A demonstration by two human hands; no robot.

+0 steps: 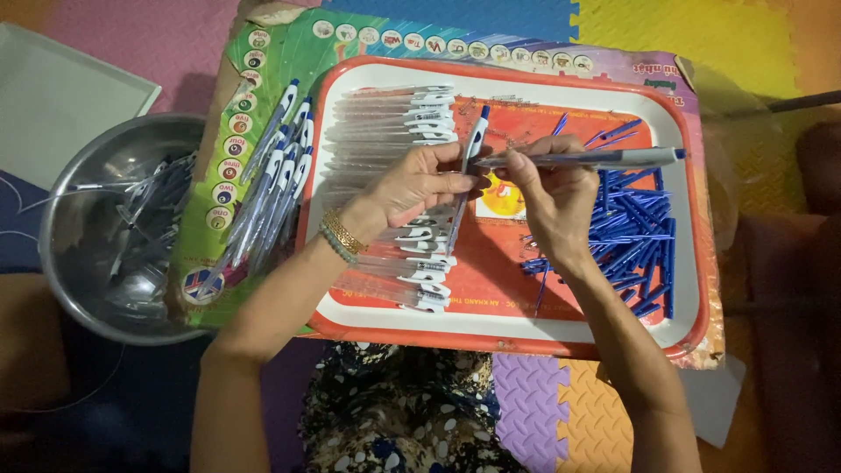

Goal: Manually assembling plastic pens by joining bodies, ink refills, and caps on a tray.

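Pen barrel (462,188) w/ white clip is pinched in left hand (412,188) over red tray (526,328); grey-blue pen (604,158) is gripped by right hand (552,197). Flanked by clear barrels row (385,123), blue refills (635,241); assembled pens (272,188), steel bowl (96,263) further left.

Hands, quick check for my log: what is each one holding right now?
Left hand: closed on a clear pen barrel.
Right hand: closed on a grey pen part.

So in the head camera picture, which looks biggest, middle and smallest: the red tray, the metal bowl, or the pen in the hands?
1. Red tray, clearly the largest.
2. Metal bowl, middle, though partly hidden.
3. Pen held in the left hand, smallest.
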